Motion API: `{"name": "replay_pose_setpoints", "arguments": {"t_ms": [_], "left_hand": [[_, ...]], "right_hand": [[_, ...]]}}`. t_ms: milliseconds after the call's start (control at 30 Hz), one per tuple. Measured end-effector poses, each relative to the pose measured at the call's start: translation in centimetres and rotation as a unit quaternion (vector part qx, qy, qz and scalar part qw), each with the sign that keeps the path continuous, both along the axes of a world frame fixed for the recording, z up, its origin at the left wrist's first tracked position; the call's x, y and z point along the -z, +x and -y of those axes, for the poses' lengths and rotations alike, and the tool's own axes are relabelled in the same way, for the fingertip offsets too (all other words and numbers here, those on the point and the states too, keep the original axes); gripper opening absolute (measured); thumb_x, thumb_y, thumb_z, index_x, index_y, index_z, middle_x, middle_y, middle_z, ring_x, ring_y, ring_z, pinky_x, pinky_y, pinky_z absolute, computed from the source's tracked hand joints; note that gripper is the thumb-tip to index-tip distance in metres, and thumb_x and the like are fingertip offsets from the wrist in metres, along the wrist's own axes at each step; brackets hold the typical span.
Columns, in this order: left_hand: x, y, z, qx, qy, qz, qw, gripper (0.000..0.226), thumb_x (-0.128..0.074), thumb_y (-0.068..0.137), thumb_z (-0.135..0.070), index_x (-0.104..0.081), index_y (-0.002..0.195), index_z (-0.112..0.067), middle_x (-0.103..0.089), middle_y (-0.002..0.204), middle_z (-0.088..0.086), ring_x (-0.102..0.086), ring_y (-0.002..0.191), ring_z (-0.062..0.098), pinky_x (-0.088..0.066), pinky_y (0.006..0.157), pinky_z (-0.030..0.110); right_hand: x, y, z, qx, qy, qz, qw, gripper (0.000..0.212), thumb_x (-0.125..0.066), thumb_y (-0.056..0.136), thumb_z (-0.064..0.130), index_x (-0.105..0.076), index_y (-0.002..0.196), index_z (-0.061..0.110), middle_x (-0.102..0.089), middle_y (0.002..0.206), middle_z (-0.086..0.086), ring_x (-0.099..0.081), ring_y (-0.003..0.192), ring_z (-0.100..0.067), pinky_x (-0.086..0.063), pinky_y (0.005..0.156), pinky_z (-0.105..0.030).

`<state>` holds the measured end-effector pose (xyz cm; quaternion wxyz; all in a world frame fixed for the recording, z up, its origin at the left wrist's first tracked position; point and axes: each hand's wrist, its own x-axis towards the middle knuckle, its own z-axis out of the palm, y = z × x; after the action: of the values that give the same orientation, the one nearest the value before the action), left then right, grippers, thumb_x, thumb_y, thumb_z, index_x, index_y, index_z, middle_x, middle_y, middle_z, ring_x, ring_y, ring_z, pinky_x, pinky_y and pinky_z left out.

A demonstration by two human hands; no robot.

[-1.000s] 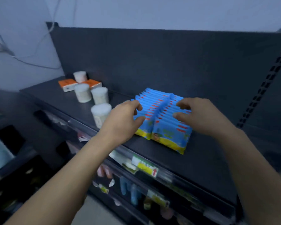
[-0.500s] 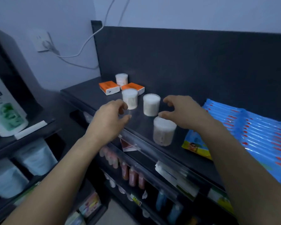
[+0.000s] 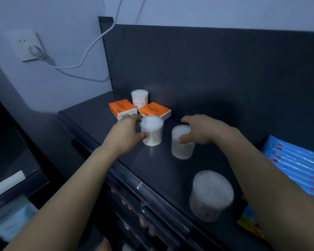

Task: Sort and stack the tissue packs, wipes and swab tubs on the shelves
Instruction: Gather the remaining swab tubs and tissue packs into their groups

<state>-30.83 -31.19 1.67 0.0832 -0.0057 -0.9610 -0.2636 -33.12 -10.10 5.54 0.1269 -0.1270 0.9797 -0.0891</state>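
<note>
A wall socket (image 3: 26, 46) with a white cable (image 3: 91, 46) plugged into it sits at the upper left of the frame, above a blurred side shelf (image 3: 16, 180) at the lower left. The dark top shelf (image 3: 91, 120) runs from centre left to the lower right. At its back, left of centre, two orange tissue packs (image 3: 121, 108) (image 3: 155, 109) lie flat on either side of the back swab tub (image 3: 140, 98), which stands upright against the rear panel.

Just in front of the packs, the person's left hand (image 3: 124, 132) grips the first swab tub (image 3: 152, 130). The thumb lies on its lower side wall and the fingers curl by its far rim. The tub stands upright on the shelf.

Near it, at centre frame, the right hand (image 3: 201, 129) cups the second swab tub (image 3: 181, 144). The thumb is on its front wall and the fingers arch over its far rim. This tub also stands on the shelf.

The near swab tub (image 3: 211, 194) stands alone at the lower right, blurred, close to the shelf's front edge. Blue wipes packs (image 3: 297, 165) lie in rows at the right edge, partly hidden behind the right forearm.
</note>
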Motion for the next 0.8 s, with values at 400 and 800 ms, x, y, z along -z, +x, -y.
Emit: {"name": "replay_pose_setpoints", "arguments": {"t_ms": [400, 800], "left_hand": [[1.4, -10.5, 1.3, 0.254, -0.143, 0.174, 0.941, 0.098, -0.072, 0.069, -0.007, -0.018, 0.144, -0.039, -0.018, 0.149, -0.008, -0.033, 0.131, 0.024, -0.047, 0.095, 0.04], [0.2, -11.7, 0.7, 0.287, -0.074, 0.142, 0.945, 0.083, -0.079, 0.062, -0.034, -0.032, 0.13, -0.025, -0.039, 0.122, -0.005, -0.045, 0.101, 0.016, -0.04, 0.075, 0.03]], "right_hand": [[2.5, -3.4, 2.3, 0.059, 0.087, 0.091, 0.99, 0.104, -0.072, 0.072, 0.053, -0.006, 0.15, 0.034, -0.024, 0.151, -0.005, -0.04, 0.131, -0.029, -0.042, 0.097, -0.037], [1.2, 0.1, -0.3, 0.203, -0.164, 0.015, 0.965, 0.073, -0.077, 0.069, 0.026, -0.041, 0.133, 0.032, -0.052, 0.116, 0.001, -0.057, 0.099, -0.018, -0.057, 0.081, -0.039]]}}
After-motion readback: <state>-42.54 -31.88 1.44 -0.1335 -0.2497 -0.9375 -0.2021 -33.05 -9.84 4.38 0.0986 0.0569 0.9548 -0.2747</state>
